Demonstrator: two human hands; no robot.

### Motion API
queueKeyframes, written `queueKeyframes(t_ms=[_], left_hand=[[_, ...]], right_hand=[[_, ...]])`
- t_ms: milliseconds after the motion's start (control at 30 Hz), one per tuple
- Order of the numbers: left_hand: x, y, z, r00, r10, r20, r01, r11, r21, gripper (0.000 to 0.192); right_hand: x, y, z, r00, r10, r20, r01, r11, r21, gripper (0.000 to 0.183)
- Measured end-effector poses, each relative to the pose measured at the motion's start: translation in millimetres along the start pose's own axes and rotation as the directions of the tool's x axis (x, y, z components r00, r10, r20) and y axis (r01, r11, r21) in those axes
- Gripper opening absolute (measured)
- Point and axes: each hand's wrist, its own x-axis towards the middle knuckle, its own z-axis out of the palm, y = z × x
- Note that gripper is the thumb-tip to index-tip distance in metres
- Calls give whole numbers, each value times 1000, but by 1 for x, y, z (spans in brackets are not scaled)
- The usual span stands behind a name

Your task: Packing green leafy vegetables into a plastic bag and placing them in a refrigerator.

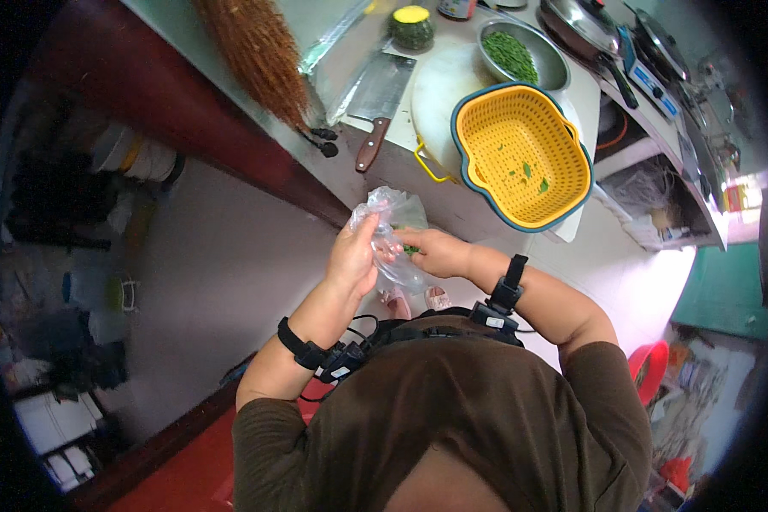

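Note:
A crumpled clear plastic bag (404, 272) hangs in front of my waist, with some green leaves (411, 249) showing at it. My left hand (357, 253) grips the bag's upper left part, thumb on top. From the other side, my right hand (440, 253) has its bent fingers on the bag, beside the leaves; its fingertips are partly hidden. Beyond the hands, a yellow draining basket (518, 137) with a blue rim holds a few loose leaf bits. It stands partly over a round white board (438, 89) on the counter.
A cleaver (381, 86) lies left of the board, its wooden handle over the counter edge. Behind are a steel bowl of chopped greens (512, 54), a cut green squash (412, 29) and a lidded pan (582, 29). A straw broom (256, 57) lies at upper left.

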Motion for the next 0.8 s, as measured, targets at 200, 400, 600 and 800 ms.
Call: queueKeyframes(t_ms=[200, 400, 600, 800], left_hand=[[-27, -13, 0, 987, 100, -128, -110, 992, -70, 25], [-61, -22, -12, 947, 151, -282, -184, 978, -96, 22], [-96, -18, -49, 896, 183, -404, -248, 962, -115, 23], [-135, 12, -119, 826, 218, -519, -339, 928, -151, 22]], right_hand=[[-4, -18, 1, 998, 39, 52, -46, 990, 136, 44], [-1, -29, 24, 986, -115, 119, 46, 883, 467, 44], [25, -49, 72, 911, -347, 224, 368, 928, -56, 59], [89, -100, 91, 897, -140, 420, -21, 934, 357, 56]])
